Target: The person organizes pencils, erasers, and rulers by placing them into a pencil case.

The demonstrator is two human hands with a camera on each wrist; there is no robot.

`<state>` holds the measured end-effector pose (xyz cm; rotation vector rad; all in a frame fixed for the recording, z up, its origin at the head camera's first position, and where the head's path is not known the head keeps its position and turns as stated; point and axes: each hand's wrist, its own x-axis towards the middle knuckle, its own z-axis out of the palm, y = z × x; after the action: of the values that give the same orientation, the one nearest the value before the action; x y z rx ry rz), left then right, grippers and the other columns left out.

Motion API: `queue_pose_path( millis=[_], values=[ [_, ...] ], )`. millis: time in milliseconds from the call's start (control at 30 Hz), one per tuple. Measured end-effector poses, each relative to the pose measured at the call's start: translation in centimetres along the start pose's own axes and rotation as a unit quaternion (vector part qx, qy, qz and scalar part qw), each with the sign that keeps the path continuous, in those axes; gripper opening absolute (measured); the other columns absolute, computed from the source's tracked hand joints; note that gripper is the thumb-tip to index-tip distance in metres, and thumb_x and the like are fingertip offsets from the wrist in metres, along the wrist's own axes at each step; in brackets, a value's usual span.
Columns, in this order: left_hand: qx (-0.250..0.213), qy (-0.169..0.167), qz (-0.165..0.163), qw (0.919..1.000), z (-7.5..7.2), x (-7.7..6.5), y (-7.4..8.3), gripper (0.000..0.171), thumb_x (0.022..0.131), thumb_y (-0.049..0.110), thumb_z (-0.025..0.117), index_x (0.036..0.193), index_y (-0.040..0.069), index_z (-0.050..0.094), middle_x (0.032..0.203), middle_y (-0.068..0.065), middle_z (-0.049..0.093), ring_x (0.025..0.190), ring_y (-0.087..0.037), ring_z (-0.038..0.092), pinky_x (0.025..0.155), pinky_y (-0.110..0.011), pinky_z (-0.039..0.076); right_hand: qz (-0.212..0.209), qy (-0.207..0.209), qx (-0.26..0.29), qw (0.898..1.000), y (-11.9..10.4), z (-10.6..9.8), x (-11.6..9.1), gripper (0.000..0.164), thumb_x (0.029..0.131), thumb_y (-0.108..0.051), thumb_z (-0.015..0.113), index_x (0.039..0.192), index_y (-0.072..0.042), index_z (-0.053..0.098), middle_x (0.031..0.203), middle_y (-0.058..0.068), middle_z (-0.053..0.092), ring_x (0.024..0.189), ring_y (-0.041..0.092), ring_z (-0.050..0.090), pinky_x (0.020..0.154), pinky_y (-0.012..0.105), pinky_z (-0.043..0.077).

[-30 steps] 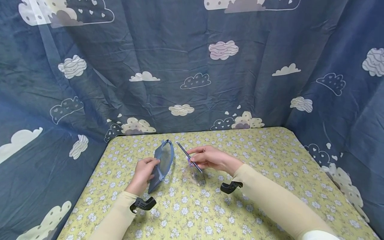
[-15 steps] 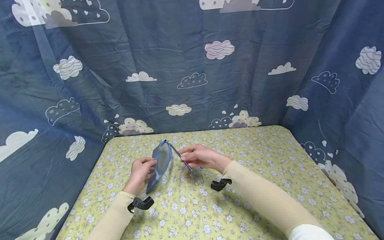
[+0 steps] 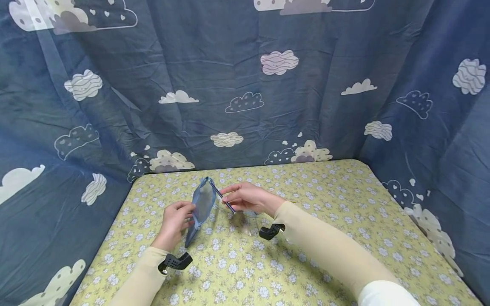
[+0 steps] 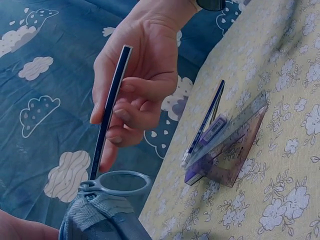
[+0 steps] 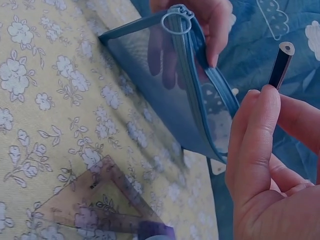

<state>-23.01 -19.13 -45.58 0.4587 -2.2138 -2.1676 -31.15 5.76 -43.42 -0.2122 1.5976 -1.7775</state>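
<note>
In the head view my left hand (image 3: 175, 221) grips the side of a blue mesh zip pouch (image 3: 204, 199), which stands tilted with its mouth open to the right. Between thumb and fingers, my right hand (image 3: 248, 197) pinches a dark blue pencil (image 4: 114, 95). One end of the pencil meets the upper corner of the pouch mouth, by the ring-shaped zipper pull (image 4: 125, 182). The pencil's other end, flat with the lead core showing, sticks out past the right fingertips in the right wrist view.
On the flowered tablecloth (image 3: 264, 267), below the right hand, lie a clear pinkish set square (image 5: 132, 192), a clear ruler-like piece (image 4: 235, 125), a purple block (image 4: 214, 129) and another blue pencil (image 4: 206, 120). A dark blue cloud-print curtain (image 3: 214, 85) hangs behind and at both sides.
My right hand has moved left with the pencil, bringing its far end from apart to the pouch mouth. My left hand and the pouch have shifted slightly left in view.
</note>
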Motion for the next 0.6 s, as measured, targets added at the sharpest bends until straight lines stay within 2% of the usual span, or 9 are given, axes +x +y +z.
queue_pose_path(
  millis=[167, 433, 600],
  values=[
    [0.005, -0.001, 0.007, 1.0, -0.2, -0.1, -0.1, 0.026, 0.098, 0.015, 0.065, 0.113, -0.005, 0.064, 0.107, -0.011, 0.062, 0.088, -0.02, 0.06, 0.085, -0.043, 0.055, 0.002, 0.001, -0.012, 1.0, -0.4, 0.8, 0.6, 0.044, 0.094, -0.004, 0.07, 0.137, -0.006, 0.06, 0.11, 0.017, 0.071, 0.077, 0.015, 0.071, 0.063, 0.024, 0.056],
    [-0.004, -0.001, 0.005, 1.0, -0.2, -0.3, 0.2, 0.027, 0.097, 0.016, 0.066, 0.112, -0.006, 0.063, 0.104, -0.009, 0.061, 0.088, -0.019, 0.059, 0.075, -0.032, 0.055, 0.008, 0.002, -0.011, 1.0, -0.8, 1.6, 1.6, 0.043, 0.093, -0.005, 0.071, 0.135, -0.006, 0.062, 0.125, 0.028, 0.064, 0.069, 0.014, 0.07, 0.059, 0.023, 0.055],
    [0.003, 0.002, 0.015, 0.9999, -0.3, -0.3, 0.1, 0.024, 0.098, 0.016, 0.065, 0.109, -0.006, 0.064, 0.101, -0.007, 0.059, 0.087, -0.018, 0.058, 0.076, -0.034, 0.056, 0.004, 0.01, -0.022, 1.0, -0.8, 1.9, 2.2, 0.042, 0.093, -0.006, 0.072, 0.134, -0.005, 0.063, 0.115, 0.022, 0.07, 0.075, 0.015, 0.071, 0.06, 0.023, 0.055]
  ],
)
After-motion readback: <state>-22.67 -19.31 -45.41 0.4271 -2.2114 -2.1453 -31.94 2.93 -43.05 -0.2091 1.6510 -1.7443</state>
